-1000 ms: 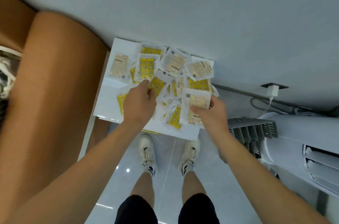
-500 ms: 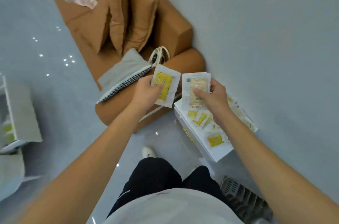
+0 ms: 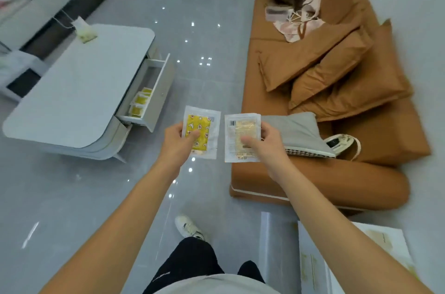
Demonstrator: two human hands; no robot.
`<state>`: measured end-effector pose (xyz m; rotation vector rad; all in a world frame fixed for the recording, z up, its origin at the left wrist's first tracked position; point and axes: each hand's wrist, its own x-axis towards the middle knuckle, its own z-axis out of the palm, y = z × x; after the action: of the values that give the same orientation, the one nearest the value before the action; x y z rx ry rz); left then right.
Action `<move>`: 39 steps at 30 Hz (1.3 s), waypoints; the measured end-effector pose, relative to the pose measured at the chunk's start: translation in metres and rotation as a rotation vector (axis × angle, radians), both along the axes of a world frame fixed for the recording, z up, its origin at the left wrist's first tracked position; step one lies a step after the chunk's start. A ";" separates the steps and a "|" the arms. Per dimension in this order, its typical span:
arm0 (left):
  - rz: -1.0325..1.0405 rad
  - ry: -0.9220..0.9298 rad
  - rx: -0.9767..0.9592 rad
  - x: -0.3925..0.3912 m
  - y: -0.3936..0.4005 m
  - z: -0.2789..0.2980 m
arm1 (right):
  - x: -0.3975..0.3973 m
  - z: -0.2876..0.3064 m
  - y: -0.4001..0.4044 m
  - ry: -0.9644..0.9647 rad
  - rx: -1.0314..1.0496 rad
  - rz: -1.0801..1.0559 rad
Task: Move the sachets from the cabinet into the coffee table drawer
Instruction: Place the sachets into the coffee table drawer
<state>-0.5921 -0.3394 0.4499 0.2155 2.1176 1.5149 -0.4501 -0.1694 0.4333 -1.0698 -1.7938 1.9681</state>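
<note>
My left hand (image 3: 177,143) holds a clear sachet with a yellow patterned pack (image 3: 204,128) in mid-air over the floor. Beside it, my right hand (image 3: 267,143) holds a pale beige sachet (image 3: 242,130) with a barcode label. The white coffee table (image 3: 79,91) stands ahead on the left, its side drawer (image 3: 156,86) pulled open. Several yellow sachets (image 3: 139,102) lie inside the drawer. The white cabinet top (image 3: 375,243) with sachets on it shows at the bottom right, partly behind my right arm.
An orange sofa (image 3: 337,91) with cushions, a grey pillow (image 3: 296,134) and bags runs along the right wall. A small sachet-like item (image 3: 84,31) with a cord lies on the coffee table. Glossy grey floor lies between the table and the sofa. My foot (image 3: 189,227) is below.
Both hands lifted one sachet each off the cabinet pile. My view swung left from the cabinet and wall to the room, bringing the coffee table and open drawer into sight.
</note>
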 end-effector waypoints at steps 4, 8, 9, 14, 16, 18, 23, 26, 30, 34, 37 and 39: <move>0.148 -0.076 -0.011 -0.109 -0.034 -0.013 | -0.133 -0.012 -0.022 -0.001 -0.016 0.113; 0.241 -0.079 -0.015 -0.216 -0.066 -0.017 | -0.259 -0.026 -0.045 -0.042 -0.028 0.195; 0.274 -0.083 -0.021 -0.239 -0.075 -0.017 | -0.287 -0.028 -0.052 -0.056 -0.025 0.221; 0.403 -0.137 -0.010 -0.345 -0.098 -0.041 | -0.418 -0.039 -0.062 -0.090 -0.019 0.325; 0.444 -0.152 -0.005 -0.389 -0.101 -0.055 | -0.474 -0.050 -0.059 -0.102 -0.015 0.369; 0.477 -0.178 0.001 -0.434 -0.100 -0.071 | -0.533 -0.067 -0.054 -0.127 -0.005 0.408; 0.518 -0.275 -0.027 -0.562 -0.081 -0.126 | -0.701 -0.118 -0.031 -0.178 0.018 0.541; 0.612 -0.345 -0.044 -0.638 -0.062 -0.169 | -0.801 -0.162 -0.010 -0.258 0.045 0.614; 0.675 -0.411 -0.048 -0.726 -0.035 -0.242 | -0.918 -0.250 0.001 -0.342 0.114 0.702; 0.776 -0.506 -0.061 -0.788 -0.023 -0.343 | -0.986 -0.358 -0.005 -0.456 0.197 0.801; 0.749 -0.589 -0.069 -0.809 -0.021 -0.428 | -1.008 -0.442 -0.008 -0.545 0.255 0.860; 0.732 -0.635 -0.071 -0.815 -0.021 -0.483 | -1.015 -0.492 -0.011 -0.586 0.307 0.892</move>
<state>-1.4076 -0.3602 -0.0327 -1.0329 1.7708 1.5703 -1.4650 -0.1808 -0.0592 -0.8615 -3.1973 1.7226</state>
